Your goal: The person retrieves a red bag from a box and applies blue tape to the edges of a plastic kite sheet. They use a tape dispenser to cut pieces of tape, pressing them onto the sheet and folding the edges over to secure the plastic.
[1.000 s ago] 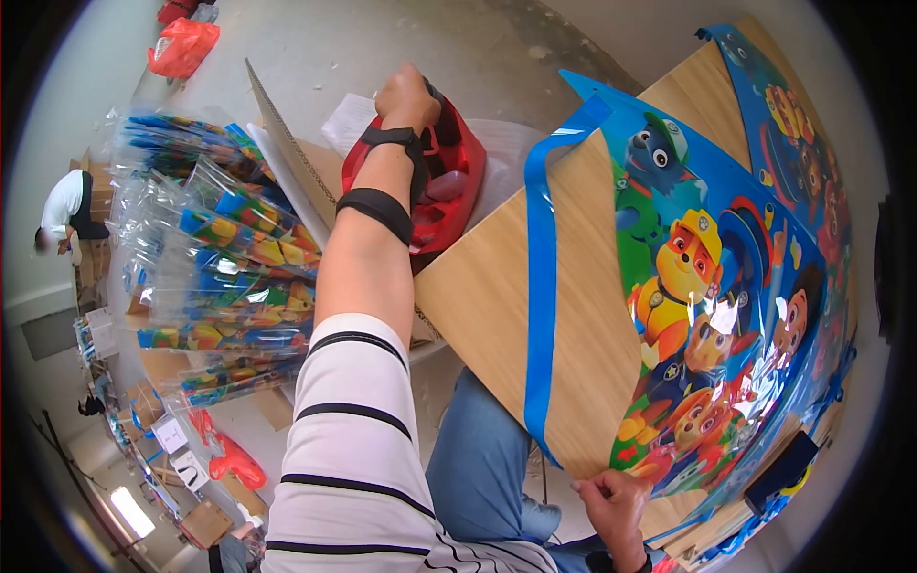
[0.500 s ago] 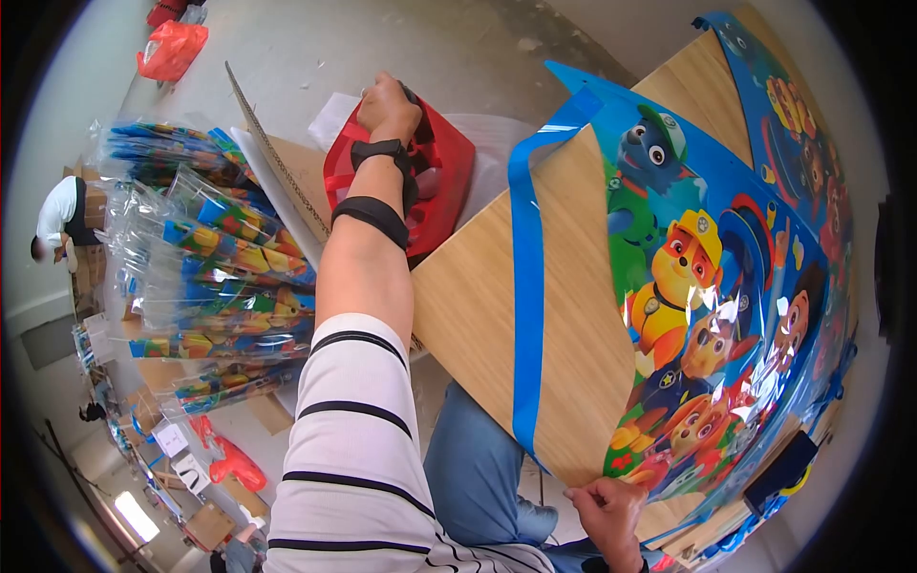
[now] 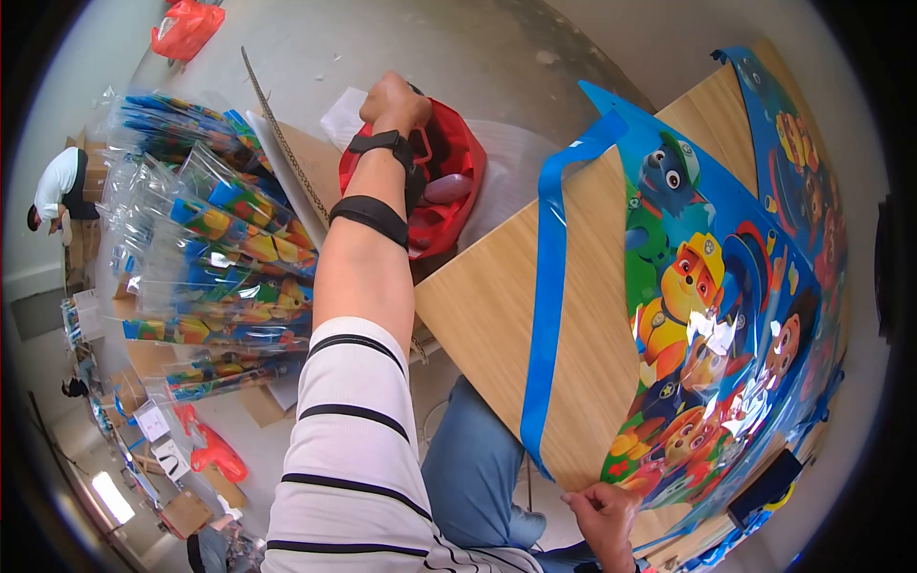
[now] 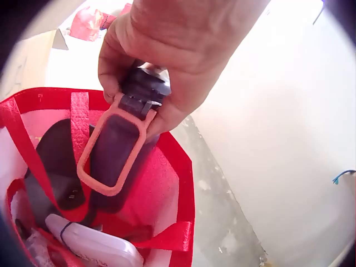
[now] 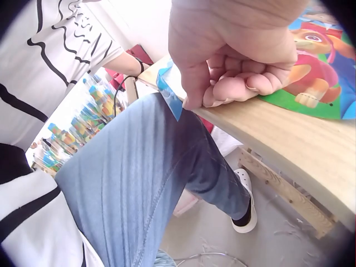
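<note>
At the mouth of a red bag point(image 3: 457, 143), my left hand point(image 3: 394, 100) grips the neck of a dark bottle point(image 4: 114, 156) with a coral loop point(image 4: 105, 186) at its cap. The bottle's lower part is inside the bag. Beside it in the bag lie a dark, rounded item point(image 4: 58, 161) and a pale, long case point(image 4: 92, 243) with a dark band. My right hand point(image 3: 604, 516) rests at the table edge, fingers loosely curled and holding nothing. Its thumb tip lies right by the end of a blue strip point(image 3: 549, 315); a cartoon-printed sheet point(image 3: 683, 277) is beside it.
The wooden table point(image 3: 482, 306) bears the glossy sheets. Several plastic-wrapped printed packs point(image 3: 239, 253) stand left of my arm, by a cardboard flap point(image 3: 287, 153). Another person point(image 3: 59, 186) bends over farther left. A red plastic bag point(image 3: 186, 29) lies on the floor.
The head view has shifted a little. My left hand stays at the red bag, moving slightly over its mouth, and the pale case inside shows more plainly. My right hand stays at the table edge.
</note>
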The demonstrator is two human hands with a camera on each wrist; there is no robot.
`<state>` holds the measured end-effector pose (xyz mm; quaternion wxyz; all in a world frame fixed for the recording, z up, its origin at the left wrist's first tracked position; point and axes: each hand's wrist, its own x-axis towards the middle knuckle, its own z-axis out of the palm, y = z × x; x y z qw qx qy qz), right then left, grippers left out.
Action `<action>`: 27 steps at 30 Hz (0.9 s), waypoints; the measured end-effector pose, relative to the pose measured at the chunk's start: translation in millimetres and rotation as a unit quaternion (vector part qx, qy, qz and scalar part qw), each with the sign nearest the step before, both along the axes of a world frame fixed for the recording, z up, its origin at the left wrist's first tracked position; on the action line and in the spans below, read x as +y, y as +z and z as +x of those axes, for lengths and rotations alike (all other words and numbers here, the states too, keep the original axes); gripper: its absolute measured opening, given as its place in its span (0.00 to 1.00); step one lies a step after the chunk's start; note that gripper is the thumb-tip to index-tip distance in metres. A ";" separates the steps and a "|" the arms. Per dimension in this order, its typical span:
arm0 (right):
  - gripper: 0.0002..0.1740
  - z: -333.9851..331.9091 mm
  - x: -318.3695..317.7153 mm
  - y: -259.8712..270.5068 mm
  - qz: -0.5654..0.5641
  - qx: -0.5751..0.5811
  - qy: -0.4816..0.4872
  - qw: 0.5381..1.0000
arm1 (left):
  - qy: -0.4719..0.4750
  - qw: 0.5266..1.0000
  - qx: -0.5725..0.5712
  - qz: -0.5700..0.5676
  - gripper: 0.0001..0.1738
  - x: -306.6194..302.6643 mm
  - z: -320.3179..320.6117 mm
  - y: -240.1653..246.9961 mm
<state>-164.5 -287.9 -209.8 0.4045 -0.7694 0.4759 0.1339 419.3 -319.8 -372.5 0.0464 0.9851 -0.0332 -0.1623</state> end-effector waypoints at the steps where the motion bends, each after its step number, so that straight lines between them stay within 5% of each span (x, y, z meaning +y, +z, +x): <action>1: 0.13 0.0 -0.3 0.4 -0.004 0.001 0.004 1.000 | -0.005 1.000 -0.003 0.003 0.26 -0.4 0.4 2.5; 15: 0.13 -5.0 2.9 -3.7 -0.014 -0.012 -0.001 1.000 | 0.038 0.996 -0.023 -0.079 0.36 9.0 12.0 27.5; 27: 0.13 -3.4 2.1 -4.0 -0.008 -0.007 -0.006 1.000 | -0.043 0.997 0.054 -0.038 0.40 -5.5 -11.3 -25.9</action>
